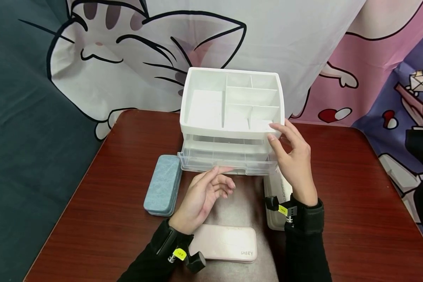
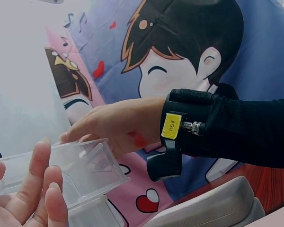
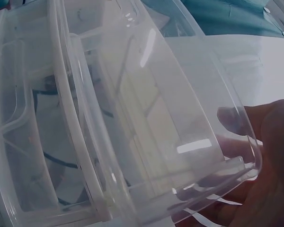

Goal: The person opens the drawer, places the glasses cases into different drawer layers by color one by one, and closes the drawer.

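A white desktop organizer (image 1: 229, 132) with a divided top tray stands at the back of the table. Below the tray, a clear drawer (image 1: 211, 163) sticks out toward me. My right hand (image 1: 296, 160) holds the organizer's right front corner, its index fingertip over the tray rim and the thumb just below. In the right wrist view that hand's fingers (image 3: 232, 120) lie by the drawer's clear corner, partly seen through the plastic. My left hand (image 1: 206, 192) is at the drawer's front, index finger extended along its edge and the other fingers loosely bent, holding nothing.
A blue case (image 1: 163, 186) lies left of the organizer. A pale pink case (image 1: 229, 243) is at the near middle, partly behind the left wrist. Another beige case (image 1: 275, 192) is partly under the right hand. Printed cartoon cloth (image 1: 285, 35) hangs behind the table.
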{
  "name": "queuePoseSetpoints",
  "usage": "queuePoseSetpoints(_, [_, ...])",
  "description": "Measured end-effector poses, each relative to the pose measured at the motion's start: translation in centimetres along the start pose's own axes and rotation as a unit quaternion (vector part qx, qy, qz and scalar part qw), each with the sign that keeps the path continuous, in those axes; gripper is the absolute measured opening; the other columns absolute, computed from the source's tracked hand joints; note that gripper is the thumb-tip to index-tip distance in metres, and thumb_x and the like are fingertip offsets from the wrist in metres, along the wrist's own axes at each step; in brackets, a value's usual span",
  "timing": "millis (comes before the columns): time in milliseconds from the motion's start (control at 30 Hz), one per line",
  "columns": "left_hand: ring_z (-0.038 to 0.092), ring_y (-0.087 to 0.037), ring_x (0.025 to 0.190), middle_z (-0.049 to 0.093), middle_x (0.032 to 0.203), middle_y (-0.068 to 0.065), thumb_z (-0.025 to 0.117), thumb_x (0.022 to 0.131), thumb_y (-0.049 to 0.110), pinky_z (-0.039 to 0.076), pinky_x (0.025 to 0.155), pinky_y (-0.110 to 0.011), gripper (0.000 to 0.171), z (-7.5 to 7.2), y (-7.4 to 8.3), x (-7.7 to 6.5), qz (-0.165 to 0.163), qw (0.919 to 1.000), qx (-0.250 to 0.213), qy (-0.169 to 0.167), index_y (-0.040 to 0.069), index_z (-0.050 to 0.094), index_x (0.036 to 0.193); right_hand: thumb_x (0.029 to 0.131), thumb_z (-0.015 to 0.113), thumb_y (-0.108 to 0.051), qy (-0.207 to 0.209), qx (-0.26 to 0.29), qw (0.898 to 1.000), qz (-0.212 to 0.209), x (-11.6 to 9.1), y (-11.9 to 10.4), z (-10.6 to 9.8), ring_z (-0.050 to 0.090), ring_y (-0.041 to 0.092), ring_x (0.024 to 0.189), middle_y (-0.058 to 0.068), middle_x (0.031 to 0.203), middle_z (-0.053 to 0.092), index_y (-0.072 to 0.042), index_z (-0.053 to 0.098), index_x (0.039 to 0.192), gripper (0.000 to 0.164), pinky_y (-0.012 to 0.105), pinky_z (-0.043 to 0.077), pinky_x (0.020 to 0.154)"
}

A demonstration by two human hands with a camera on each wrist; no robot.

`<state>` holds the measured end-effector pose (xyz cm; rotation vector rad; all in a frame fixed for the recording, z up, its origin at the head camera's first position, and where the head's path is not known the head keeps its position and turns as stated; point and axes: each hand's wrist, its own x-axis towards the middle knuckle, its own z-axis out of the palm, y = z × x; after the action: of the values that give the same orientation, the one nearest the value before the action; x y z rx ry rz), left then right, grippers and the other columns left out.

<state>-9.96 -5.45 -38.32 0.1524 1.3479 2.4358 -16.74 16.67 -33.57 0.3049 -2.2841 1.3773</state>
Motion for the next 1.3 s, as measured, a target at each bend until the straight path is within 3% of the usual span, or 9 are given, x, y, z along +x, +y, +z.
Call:
queuePoseSetpoints(433, [0.063,-0.012,0.079,0.070,0.085,0.001,0.044,0.102,0.039,0.047,0.068,-0.023,0.052,0.1,0.0,-0.5,-0.002,1.0000,-0.005,0.005,-0.004,0.053,0.131,0.093,0.065,-0.021,-0.045,-0.005,0.998,0.036,-0.1,-0.2,-0.7,0.057,0.002,0.104,-0.007,0.149,0.045,-0.024,0.062,0.129,0.037,0.014,0.045,0.090])
queuePoseSetpoints(833, [0.062,-0.012,0.081,0.070,0.085,0.001,0.044,0.102,0.039,0.047,0.068,-0.023,0.054,0.1,-0.2,-0.9,0.004,1.0000,-0.008,-0.003,-0.005,0.052,0.131,0.094,0.063,-0.025,-0.062,-0.020,0.997,0.039,-0.3,-0.8,-1.4,0.052,0.015,0.128,-0.010,0.151,0.042,-0.023,0.061,0.131,0.038,0.040,0.044,0.103])
queuePoseSetpoints(1067, [0.062,-0.012,0.082,0.070,0.085,0.001,0.044,0.102,0.038,0.047,0.068,-0.023,0.047,0.1,-0.3,-1.4,0.010,0.9999,-0.003,-0.006,0.000,0.058,0.125,0.094,0.064,-0.025,-0.058,-0.024,0.997,0.032,-0.4,-1.0,-1.6,0.048,0.013,0.132,-0.007,0.151,0.043,-0.020,0.061,0.131,0.038,0.013,0.041,0.099])
queuePoseSetpoints(1300, [0.062,-0.012,0.080,0.070,0.084,0.002,0.044,0.102,0.037,0.047,0.068,-0.023,0.046,0.3,-0.4,-1.7,0.003,1.0000,-0.008,-0.003,0.001,0.059,0.125,0.093,0.064,-0.027,-0.061,-0.035,0.997,0.039,-0.5,-1.3,-1.7,0.050,0.013,0.131,-0.009,0.151,0.042,-0.021,0.061,0.131,0.038,0.011,0.040,0.097])
